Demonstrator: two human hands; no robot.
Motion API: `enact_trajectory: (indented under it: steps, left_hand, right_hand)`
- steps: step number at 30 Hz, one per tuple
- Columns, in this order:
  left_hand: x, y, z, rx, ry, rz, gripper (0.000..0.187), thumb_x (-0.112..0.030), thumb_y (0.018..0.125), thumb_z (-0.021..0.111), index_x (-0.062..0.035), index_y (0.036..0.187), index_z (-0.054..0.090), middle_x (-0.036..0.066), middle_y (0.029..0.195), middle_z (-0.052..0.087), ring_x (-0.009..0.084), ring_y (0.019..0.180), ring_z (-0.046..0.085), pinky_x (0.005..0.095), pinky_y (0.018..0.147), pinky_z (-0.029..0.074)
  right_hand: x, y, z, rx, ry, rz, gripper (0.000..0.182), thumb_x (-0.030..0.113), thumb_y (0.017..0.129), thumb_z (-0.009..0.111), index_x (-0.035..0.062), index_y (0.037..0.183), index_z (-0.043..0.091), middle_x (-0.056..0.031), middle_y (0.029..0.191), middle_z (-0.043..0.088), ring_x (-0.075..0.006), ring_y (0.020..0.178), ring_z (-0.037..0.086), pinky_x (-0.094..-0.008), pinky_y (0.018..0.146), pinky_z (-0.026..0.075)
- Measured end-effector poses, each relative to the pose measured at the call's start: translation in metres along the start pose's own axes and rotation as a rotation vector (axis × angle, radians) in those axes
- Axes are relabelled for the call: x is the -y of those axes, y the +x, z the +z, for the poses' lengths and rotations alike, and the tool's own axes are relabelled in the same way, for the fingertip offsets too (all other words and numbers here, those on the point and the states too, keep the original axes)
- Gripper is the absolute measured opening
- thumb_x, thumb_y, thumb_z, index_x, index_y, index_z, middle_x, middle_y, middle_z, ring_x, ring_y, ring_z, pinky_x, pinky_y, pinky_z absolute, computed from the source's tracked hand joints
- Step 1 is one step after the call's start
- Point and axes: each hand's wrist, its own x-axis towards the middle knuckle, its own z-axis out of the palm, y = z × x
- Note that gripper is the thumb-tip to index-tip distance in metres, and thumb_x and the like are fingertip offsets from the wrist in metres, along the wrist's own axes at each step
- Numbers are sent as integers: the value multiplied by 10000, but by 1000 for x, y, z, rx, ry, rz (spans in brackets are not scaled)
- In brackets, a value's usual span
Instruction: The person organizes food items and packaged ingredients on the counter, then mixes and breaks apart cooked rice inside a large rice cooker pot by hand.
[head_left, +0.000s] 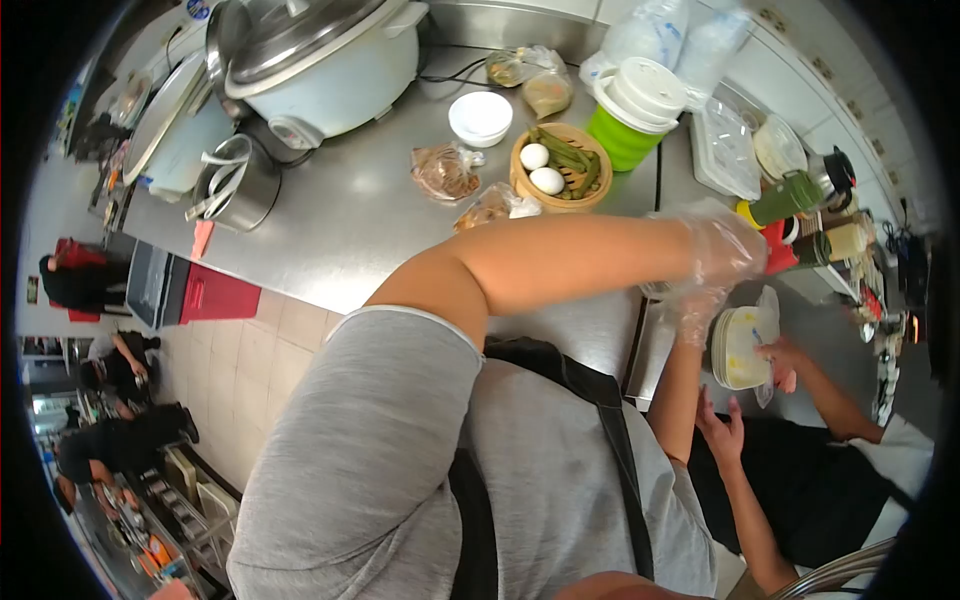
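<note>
My left arm reaches across to the right, and my left hand (728, 246) wears a loose, clear plastic glove. My right hand (698, 303), also gloved in clear plastic, is just below it, so close that the two overlap. The gloves' folds hide the fingers, so I cannot make out what either hand grips. Both hands are over the counter's right part, near a white container with yellow bits (742, 345). A co-worker's hand (785, 362) touches that container's side; their other hand (720, 430) is open below it.
Left of my hands, a bamboo basket (560, 195) holds eggs and green pods beside bagged food (445, 175), a white bowl (480, 118) and a green-and-white tub (630, 125). A large cooker (325, 75) stands farther left. Bottles (785, 203) line the right. Other people work at far left.
</note>
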Motion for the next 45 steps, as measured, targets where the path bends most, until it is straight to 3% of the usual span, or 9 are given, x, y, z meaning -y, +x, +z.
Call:
enact_trajectory:
  steps: [6, 11, 13, 16, 20, 22, 36, 40, 45]
  left_hand:
    - [32, -37, -17, -122, -281, -75, 156, -157, 798, 610, -33, 851, 688, 180, 836, 680, 372, 806, 671, 453, 710, 523]
    - [65, -128, -71, -604, -329, -188, 366, -290, 778, 709, -47, 1045, 648, 217, 1027, 656, 366, 980, 636, 446, 868, 479]
    - [64, -162, -66, -313, -401, -126, 513, -386, 722, 770, -23, 1058, 633, 223, 1007, 655, 372, 976, 633, 459, 872, 475]
    - [46, -217, -109, 11, -195, 28, 396, -313, 752, 729, -12, 996, 649, 210, 923, 663, 368, 895, 645, 453, 826, 492]
    - [58, -294, -112, -38, -117, -160, 194, -185, 762, 642, -33, 882, 662, 171, 807, 663, 348, 789, 651, 433, 720, 513]
    - [65, -342, -124, -254, -138, -93, 151, -200, 808, 626, -52, 829, 648, 155, 797, 659, 326, 748, 646, 429, 675, 511]
    - [88, -660, -325, -1413, -248, -193, 1045, -390, 796, 753, -68, 1534, 88, 170, 1542, 281, 330, 1403, 321, 460, 1147, 252]
    - [101, -757, -334, -1552, -244, -583, 945, -560, 866, 603, -71, 1530, 140, 149, 1567, 210, 351, 1426, 249, 479, 1168, 179]
    - [143, -856, -360, -1638, -165, -773, 481, -255, 968, 541, 15, 1359, 463, 167, 1393, 485, 294, 1301, 460, 429, 1113, 332]
  right_hand:
    - [26, -6, 4, 501, -423, 184, 677, 463, 994, 399, 33, 1496, 253, -75, 1563, 250, -166, 1449, 191, -357, 1186, 114]
    - [17, -1, 30, -51, 417, 95, 761, 541, 953, 437, 25, 1486, 269, -70, 1590, 171, -212, 1471, 114, -366, 1182, 54]
    - [20, -12, 29, 11, -151, 44, 724, 517, 924, 526, 15, 1423, 373, -117, 1242, 508, -208, 1101, 510, -357, 1005, 371]
    - [30, -23, 14, 91, -241, 21, 733, 542, 916, 503, 32, 1428, 376, -112, 1282, 498, -191, 1107, 508, -353, 1023, 353]
    - [-130, 89, 464, -120, -1175, -1637, 665, 413, 1010, 336, 8, 1509, 163, -158, 1564, 227, -260, 1442, 234, -416, 1183, 162]
    - [-172, 99, 513, 91, -1025, -1721, 626, 420, 1039, 252, -29, 1476, 246, -203, 1514, 307, -285, 1406, 303, -424, 1170, 202]
    - [-509, 30, 716, 1941, -1316, -64, 313, 215, 998, 462, 27, 1221, 576, -148, 1230, 596, -266, 1142, 544, -399, 978, 424]
    - [-548, 95, 750, 2127, -1252, -532, 232, 88, 949, 493, 18, 1136, 610, -172, 1101, 630, -310, 1040, 600, -418, 906, 468]
    - [-511, 174, 892, 1350, -1270, -692, 298, 162, 966, 528, -19, 1191, 602, -108, 1149, 652, -204, 1092, 597, -328, 959, 446]
